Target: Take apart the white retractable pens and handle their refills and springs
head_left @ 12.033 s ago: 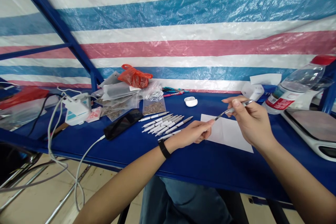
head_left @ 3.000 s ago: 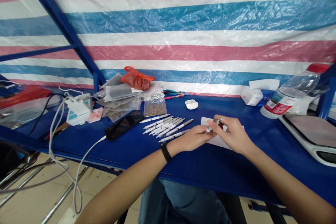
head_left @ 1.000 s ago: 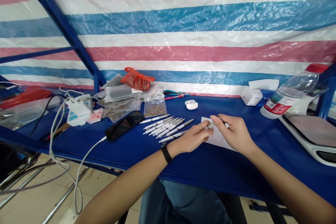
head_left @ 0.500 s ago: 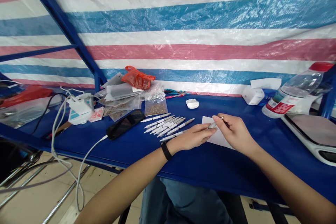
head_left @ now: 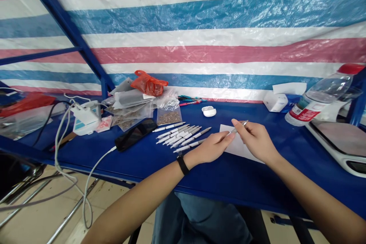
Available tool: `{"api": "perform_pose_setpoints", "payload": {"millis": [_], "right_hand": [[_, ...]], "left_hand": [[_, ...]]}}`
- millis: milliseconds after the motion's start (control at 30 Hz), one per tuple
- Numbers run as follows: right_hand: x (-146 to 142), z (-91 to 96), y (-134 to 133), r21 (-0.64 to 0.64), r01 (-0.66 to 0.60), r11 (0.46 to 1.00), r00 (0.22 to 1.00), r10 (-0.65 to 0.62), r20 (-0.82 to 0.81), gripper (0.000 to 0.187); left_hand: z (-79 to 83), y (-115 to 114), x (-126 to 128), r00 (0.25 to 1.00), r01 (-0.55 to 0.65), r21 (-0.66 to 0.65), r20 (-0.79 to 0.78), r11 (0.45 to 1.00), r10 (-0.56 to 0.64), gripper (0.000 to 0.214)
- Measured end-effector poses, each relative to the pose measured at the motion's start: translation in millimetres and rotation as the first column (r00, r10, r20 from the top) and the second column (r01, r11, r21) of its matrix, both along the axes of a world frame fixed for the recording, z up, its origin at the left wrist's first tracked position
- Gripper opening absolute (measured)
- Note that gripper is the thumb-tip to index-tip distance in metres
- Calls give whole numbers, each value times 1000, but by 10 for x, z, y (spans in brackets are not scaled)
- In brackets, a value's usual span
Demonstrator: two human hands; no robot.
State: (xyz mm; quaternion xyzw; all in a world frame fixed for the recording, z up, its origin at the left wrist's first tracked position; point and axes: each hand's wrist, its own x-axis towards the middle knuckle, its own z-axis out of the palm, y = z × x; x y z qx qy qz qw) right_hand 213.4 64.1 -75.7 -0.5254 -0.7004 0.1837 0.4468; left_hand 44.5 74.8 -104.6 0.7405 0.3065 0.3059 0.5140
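My right hand (head_left: 256, 141) is closed around a slim grey pen (head_left: 238, 127), tilted with its far end up to the right. My left hand (head_left: 213, 146) lies on the blue table (head_left: 148, 160), its fingertips pinched at the pen's lower tip. Both hands meet over a white sheet of paper (head_left: 238, 148). Just left of them lies a row of several white and grey pens (head_left: 180, 135). A black band is on my left wrist.
A black phone (head_left: 134, 134) on a white cable lies left of the pens. Clear bags of small parts (head_left: 168, 112), a red bag (head_left: 148, 83), a white earbud case (head_left: 208, 111), a white box (head_left: 275, 101), a water bottle (head_left: 323, 95) and a scale (head_left: 337, 141) stand around.
My right hand has lifted the pen's rear end a little, so the pen is steeper than half a second ago. Twelve seconds ago it was held higher above the paper.
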Motion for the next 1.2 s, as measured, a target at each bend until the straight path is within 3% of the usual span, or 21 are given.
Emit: {"api": "perform_pose_setpoints", "payload": {"millis": [267,400,467,567,600,633,733,800,933,1200], "right_hand": [[-35,56,-13,-46,-142,989,990,142,-7,70],[-24,57,-18,-49,-200,979,980,201,-2,69],[-20,56,-28,-48,-236,971,972,236,-12,67],[-26,55,-57,-27,-299,954,953,297,-55,63],[-30,52,-67,-8,-311,950,948,310,-65,61],[-35,47,-75,15,-317,948,946,317,-69,60],[-49,15,-82,82,-277,958,956,283,-78,59],[-56,-14,-76,108,-186,977,976,197,-99,56],[-66,-56,-58,123,-43,992,980,66,-189,52],[-70,-48,-47,98,-116,988,954,138,-266,50]], "left_hand": [[-1,13,-21,995,85,-72,62,994,-81,61],[27,-11,-49,980,166,-191,144,967,-139,61],[43,-35,-62,948,283,-335,240,898,-210,59],[56,-66,-65,861,493,-528,410,691,-300,57],[53,-69,-60,839,531,-549,450,646,-307,57],[47,-66,-54,828,544,-549,474,634,-300,57],[16,-28,-31,837,496,-506,496,706,-232,58],[-3,6,-22,847,457,-485,493,745,-199,57],[-10,44,-22,857,433,-476,481,765,-186,47],[32,27,-31,865,399,-443,473,803,-168,44]]}}
